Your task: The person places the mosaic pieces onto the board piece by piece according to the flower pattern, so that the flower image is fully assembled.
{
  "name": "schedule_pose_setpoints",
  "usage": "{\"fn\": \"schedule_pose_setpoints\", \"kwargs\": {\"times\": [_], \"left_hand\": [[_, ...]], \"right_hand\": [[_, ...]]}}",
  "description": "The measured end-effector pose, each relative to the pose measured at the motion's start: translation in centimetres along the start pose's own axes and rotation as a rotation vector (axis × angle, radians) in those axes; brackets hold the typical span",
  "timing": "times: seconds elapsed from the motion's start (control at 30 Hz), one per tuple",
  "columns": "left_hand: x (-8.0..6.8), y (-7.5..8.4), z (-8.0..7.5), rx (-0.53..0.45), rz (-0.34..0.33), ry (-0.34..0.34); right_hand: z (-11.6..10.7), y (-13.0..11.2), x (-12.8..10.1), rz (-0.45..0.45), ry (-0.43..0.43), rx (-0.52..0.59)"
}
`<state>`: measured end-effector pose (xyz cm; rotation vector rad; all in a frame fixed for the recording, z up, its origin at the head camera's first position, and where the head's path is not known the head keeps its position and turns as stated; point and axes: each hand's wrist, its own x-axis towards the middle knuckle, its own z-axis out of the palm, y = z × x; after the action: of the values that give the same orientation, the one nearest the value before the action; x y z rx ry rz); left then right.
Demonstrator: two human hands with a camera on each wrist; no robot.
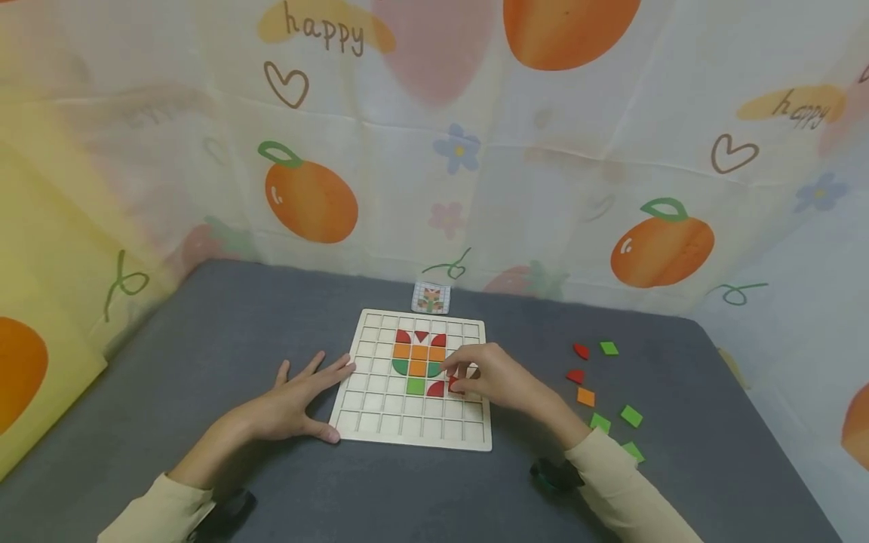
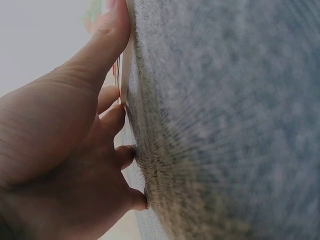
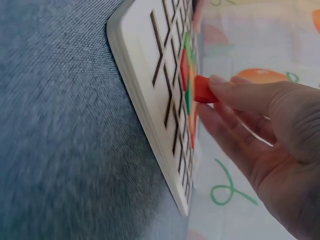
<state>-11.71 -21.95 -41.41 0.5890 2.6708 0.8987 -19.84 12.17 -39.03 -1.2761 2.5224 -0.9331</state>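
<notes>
A white square grid board [image 1: 380, 424] lies on the table, with red, orange and green tiles set in its cells as a flower-like pattern. My right hand [image 1: 498, 377] is over the board's right part and pinches a red tile [image 3: 203, 90] between thumb and fingers. Beside that tile, a red quarter-round tile [image 1: 435, 388] sits in a cell, with a light green square tile [image 1: 416, 386] to its left. My left hand [image 1: 288, 407] lies with spread fingers at the board's left edge, thumb and fingertips touching it.
A small pattern card [image 1: 431, 298] lies behind the board. To the right are loose tiles: red pieces [image 1: 575, 375], an orange square [image 1: 586, 397] and several green ones [image 1: 631, 415], some near the right forearm. A printed cloth [image 1: 407, 166] hangs behind the dark grey table [image 1: 271, 324].
</notes>
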Motion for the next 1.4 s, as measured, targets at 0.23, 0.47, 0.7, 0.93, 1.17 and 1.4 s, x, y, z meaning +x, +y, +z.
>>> {"fn": "schedule_pose_setpoints", "kwargs": {"times": [0.23, 0.47, 0.7, 0.93, 1.17, 1.4], "left_hand": [[0.2, 0.1, 0.0, 0.004, 0.001, -0.002], [0.3, 0.1, 0.0, 0.010, -0.003, -0.001], [0.4, 0.0, 0.0, 0.020, -0.001, -0.005], [0.3, -0.1, 0.0, 0.020, -0.002, -0.001], [0.1, -0.1, 0.1, 0.015, 0.003, -0.004], [0.1, -0.1, 0.1, 0.019, 0.004, 0.001]], "right_hand": [[1.1, 0.1, 1.8, -0.050, 0.060, 0.055], [2.1, -0.7, 3.3, -0.060, 0.075, 0.057], [3.3, -1.6, 4.5, -0.074, 0.053, 0.084], [4.3, -1.9, 5.4, -0.070, 0.040, 0.088], [5.1, -2.4, 6.1, -0.047, 0.016, 0.046], [5.2, -2.8, 6.4, -0.016, -0.007, 0.022]]}}
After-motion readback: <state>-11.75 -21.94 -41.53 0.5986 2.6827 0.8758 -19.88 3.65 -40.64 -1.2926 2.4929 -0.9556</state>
